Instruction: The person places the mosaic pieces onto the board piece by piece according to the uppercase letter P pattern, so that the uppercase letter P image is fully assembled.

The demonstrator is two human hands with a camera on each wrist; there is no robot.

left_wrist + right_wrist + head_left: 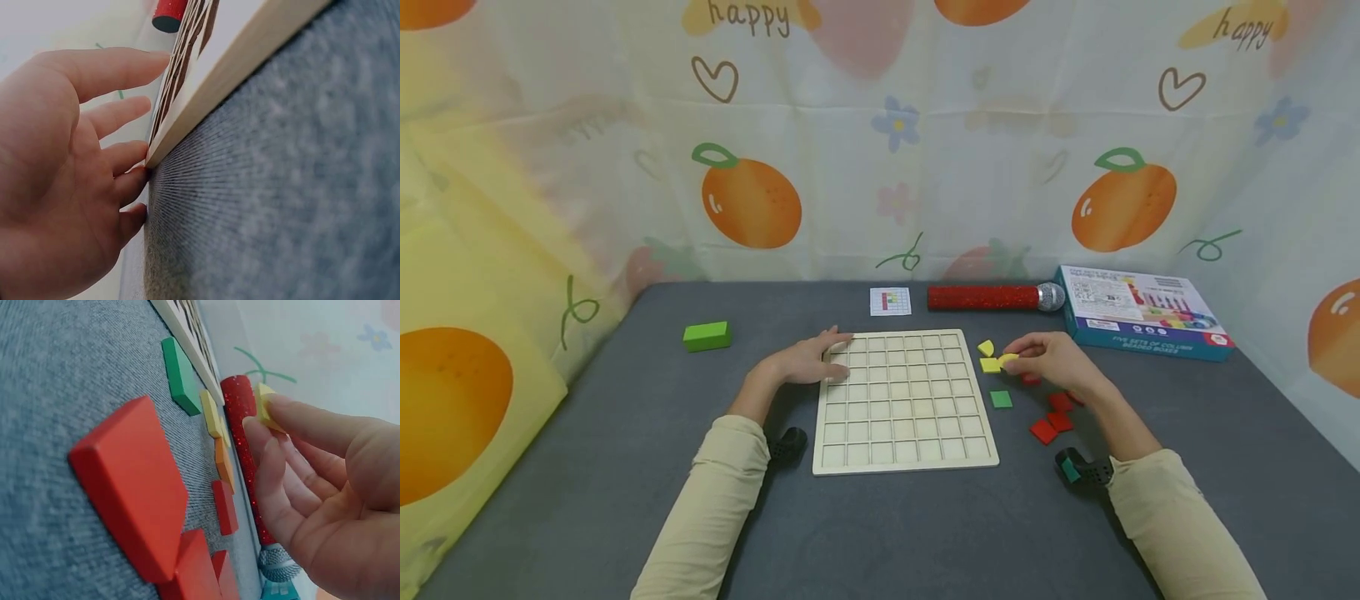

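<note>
A pale wooden grid board (906,408) lies flat on the dark table, its squares bare. Loosely spread, my left hand (805,360) rests at the board's upper left edge, thumb over the grid. To the right of the board, my right hand (1056,360) pinches a small yellow tile (265,407) between thumb and fingertips, held above the table. Beneath and beside it lie more yellow tiles (990,365). Nearer me are a green tile (1001,399) and several red tiles (1043,432). An orange tile (223,464) shows in the right wrist view, partly behind the others.
A red glittery microphone (985,297) lies behind the board, beside a small card with a coloured grid (891,302). At the back right is a blue-edged box (1142,310). Left of the board sits a green block (707,337). A printed curtain (835,183) hangs behind the table.
</note>
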